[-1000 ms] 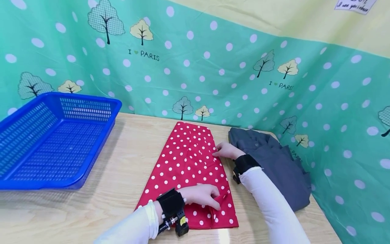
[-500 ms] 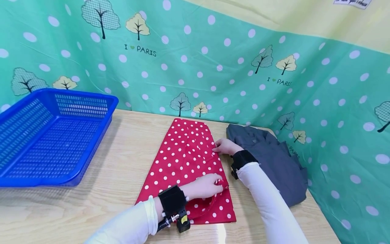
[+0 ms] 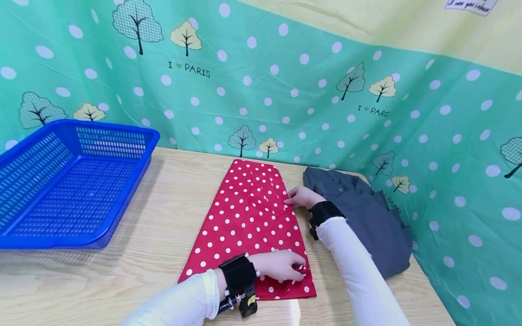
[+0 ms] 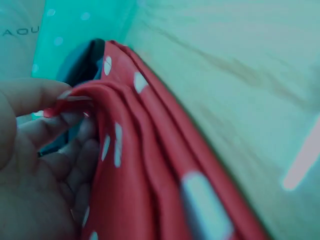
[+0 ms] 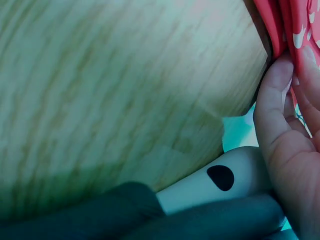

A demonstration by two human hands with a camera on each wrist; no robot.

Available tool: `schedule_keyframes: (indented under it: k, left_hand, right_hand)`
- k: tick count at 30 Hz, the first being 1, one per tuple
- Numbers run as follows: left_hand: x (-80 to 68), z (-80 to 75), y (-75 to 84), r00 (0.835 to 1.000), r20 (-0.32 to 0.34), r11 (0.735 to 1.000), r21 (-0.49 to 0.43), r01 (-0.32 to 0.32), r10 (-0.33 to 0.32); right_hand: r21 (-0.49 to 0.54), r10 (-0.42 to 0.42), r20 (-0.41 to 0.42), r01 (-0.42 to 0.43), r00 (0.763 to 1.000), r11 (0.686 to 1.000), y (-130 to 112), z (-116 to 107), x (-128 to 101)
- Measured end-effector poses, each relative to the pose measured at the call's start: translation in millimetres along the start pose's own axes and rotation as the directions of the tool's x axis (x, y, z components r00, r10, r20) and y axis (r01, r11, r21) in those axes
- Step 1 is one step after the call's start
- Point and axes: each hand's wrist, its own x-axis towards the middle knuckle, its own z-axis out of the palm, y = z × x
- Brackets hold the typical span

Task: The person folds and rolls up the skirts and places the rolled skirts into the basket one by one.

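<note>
A red skirt with white polka dots [image 3: 244, 217] lies folded lengthwise on the wooden table, narrow end away from me. Near its lower right corner my left hand [image 3: 279, 265] pinches the fabric. In the left wrist view, thumb and fingers hold a raised fold of the skirt [image 4: 132, 165], whose layers run side by side. Higher up, my right hand [image 3: 303, 197] pinches the skirt's right edge. The right wrist view shows that edge [image 5: 280, 25] between the right thumb and fingers [image 5: 282, 77].
On the right lies a dark grey folded garment [image 3: 363, 226], ruffled along its far side, close beside the right forearm. A blue plastic basket [image 3: 102, 226] stands at the left. A green dotted curtain [image 3: 285, 81] hangs behind the table [image 3: 163, 203].
My left hand moved up with the fabric, then came back down and to the right toward the lower right corner. My right hand stays at the right edge.
</note>
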Motion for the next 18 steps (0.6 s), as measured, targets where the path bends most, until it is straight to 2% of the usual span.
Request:
schedule_keyframes:
  k: [3,5,9,13,18]
  left_hand:
    - [2.5,0.2,2.7,0.999,0.042,0.990,0.136,-0.039,0.033]
    - [3.6,-0.2,4.2,0.996,0.072,0.973,0.220,-0.074,0.059]
    - [5.3,-1.2,6.6,0.988,0.125,0.932,0.337,-0.133,0.095]
    - [3.8,-3.9,5.6,0.982,0.152,0.924,0.347,-0.159,0.112]
    - [-6.3,-11.9,3.5,0.979,0.166,0.957,0.244,-0.158,0.120]
  right_hand:
    - [0.007,-0.009,-0.010,0.009,1.000,1.000,1.7,0.7,0.8]
    - [-0.007,-0.012,-0.027,0.012,1.000,1.000,3.0,1.5,1.4]
    - [-0.113,-0.061,-0.082,0.052,0.995,0.992,6.1,3.0,1.7]
    - [-0.248,-0.114,-0.145,0.075,0.983,0.966,4.5,5.6,0.2]
    - [-0.249,-0.056,-0.170,0.013,0.984,0.968,0.4,7.5,-2.2]
